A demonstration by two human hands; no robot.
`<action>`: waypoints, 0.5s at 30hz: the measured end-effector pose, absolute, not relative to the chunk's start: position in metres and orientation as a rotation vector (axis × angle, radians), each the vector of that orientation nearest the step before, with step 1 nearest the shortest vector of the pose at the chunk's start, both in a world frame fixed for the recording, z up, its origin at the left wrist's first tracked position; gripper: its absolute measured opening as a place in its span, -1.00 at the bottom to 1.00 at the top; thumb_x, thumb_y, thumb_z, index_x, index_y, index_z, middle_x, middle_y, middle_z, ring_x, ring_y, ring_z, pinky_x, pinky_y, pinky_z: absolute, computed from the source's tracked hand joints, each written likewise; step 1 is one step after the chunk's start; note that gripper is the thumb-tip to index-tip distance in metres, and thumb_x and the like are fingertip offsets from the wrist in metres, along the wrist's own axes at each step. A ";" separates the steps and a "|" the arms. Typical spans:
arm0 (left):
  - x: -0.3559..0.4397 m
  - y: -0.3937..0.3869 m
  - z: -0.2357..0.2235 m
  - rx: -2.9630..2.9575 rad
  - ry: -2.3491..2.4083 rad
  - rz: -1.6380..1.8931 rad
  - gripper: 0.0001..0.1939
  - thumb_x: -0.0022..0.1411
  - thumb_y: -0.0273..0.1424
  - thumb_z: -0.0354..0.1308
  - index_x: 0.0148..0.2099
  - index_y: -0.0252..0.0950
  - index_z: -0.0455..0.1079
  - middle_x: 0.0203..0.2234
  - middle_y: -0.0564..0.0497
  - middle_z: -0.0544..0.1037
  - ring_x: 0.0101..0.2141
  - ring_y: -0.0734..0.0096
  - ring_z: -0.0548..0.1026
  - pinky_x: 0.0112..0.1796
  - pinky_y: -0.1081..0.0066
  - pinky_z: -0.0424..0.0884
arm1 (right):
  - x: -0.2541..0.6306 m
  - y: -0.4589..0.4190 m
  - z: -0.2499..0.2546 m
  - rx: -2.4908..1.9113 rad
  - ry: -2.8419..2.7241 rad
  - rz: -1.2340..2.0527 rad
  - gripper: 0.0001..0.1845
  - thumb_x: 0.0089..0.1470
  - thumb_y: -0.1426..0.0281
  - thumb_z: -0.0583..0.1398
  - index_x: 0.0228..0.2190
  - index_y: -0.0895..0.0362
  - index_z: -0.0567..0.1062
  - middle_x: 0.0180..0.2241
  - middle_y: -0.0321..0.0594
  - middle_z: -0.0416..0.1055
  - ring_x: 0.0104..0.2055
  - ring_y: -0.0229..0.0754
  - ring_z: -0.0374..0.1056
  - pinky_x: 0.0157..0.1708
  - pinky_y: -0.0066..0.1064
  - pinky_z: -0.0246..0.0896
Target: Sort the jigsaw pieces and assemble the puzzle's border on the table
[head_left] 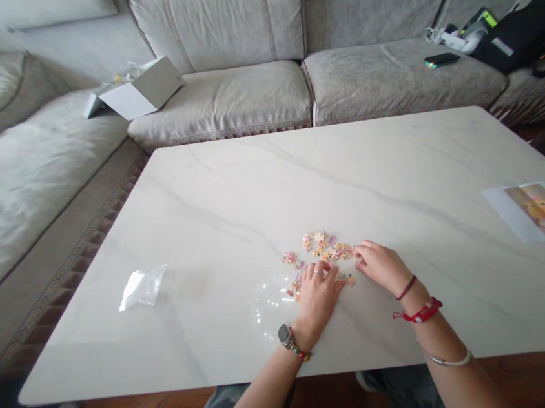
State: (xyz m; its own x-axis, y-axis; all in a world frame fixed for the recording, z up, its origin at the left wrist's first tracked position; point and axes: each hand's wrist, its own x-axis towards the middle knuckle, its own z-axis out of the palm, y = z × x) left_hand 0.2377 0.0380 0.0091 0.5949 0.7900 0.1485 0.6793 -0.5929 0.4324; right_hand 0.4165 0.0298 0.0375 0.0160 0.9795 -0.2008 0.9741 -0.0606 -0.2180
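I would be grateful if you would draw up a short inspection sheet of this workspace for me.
surface: veined white stone tabletop.
job's things: small heap of pastel jigsaw pieces mid-table.
clutter: clear plastic bag; clear plastic film beside the pieces; printed picture at the right end.
grips: left hand over the pieces; right hand with fingertips at their edge.
cables: white cable on the sofa.
surroundings: grey fabric sofa, white box, phone, black bag.
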 end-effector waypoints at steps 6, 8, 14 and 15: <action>0.251 0.042 0.006 2.447 1.171 0.447 -0.97 0.11 -0.43 0.07 -0.33 -0.24 0.29 -0.24 -0.04 0.30 -0.25 0.30 0.27 -0.24 0.27 0.28 | 0.409 0.031 0.039 -2.218 -2.185 0.476 -0.90 -0.02 0.48 0.07 -0.47 0.12 0.38 -0.40 -0.20 0.34 -0.42 -0.25 0.30 -0.47 -0.48 0.03; 0.249 0.046 0.005 2.430 1.176 0.442 -0.97 0.09 -0.44 0.09 -0.35 -0.26 0.29 -0.28 -0.04 0.32 -0.27 0.32 0.28 -0.26 0.30 0.29 | 0.407 0.032 0.038 -2.162 -2.200 0.493 -0.90 -0.01 0.48 0.06 -0.46 0.13 0.38 -0.39 -0.19 0.36 -0.40 -0.25 0.30 -0.45 -0.48 0.05; 0.237 0.053 0.005 2.359 1.204 0.425 -0.97 0.12 -0.46 0.06 -0.38 -0.27 0.27 -0.41 0.02 0.35 -0.38 0.40 0.33 -0.35 0.39 0.28 | 0.403 0.035 0.041 -2.007 -2.081 0.453 -0.75 0.07 0.44 -0.04 -0.51 0.15 0.39 -0.44 -0.20 0.39 -0.39 -0.27 0.28 -0.37 -0.48 0.06; 0.235 0.053 0.005 2.351 1.212 0.420 -0.96 0.12 -0.45 0.06 -0.39 -0.26 0.27 -0.42 0.02 0.35 -0.39 0.41 0.33 -0.36 0.41 0.27 | 0.403 0.035 0.041 -1.969 -2.035 0.471 -0.74 0.07 0.44 -0.04 -0.52 0.15 0.39 -0.46 -0.22 0.39 -0.41 -0.28 0.27 -0.38 -0.50 0.06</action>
State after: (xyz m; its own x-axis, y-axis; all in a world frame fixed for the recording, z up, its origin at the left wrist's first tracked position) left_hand 0.2346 0.0534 0.0054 0.5654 0.8228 0.0583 0.6825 -0.5063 0.5270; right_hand 0.4033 0.0354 0.0412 -0.0396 0.9987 -0.0309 0.9107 0.0234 -0.4125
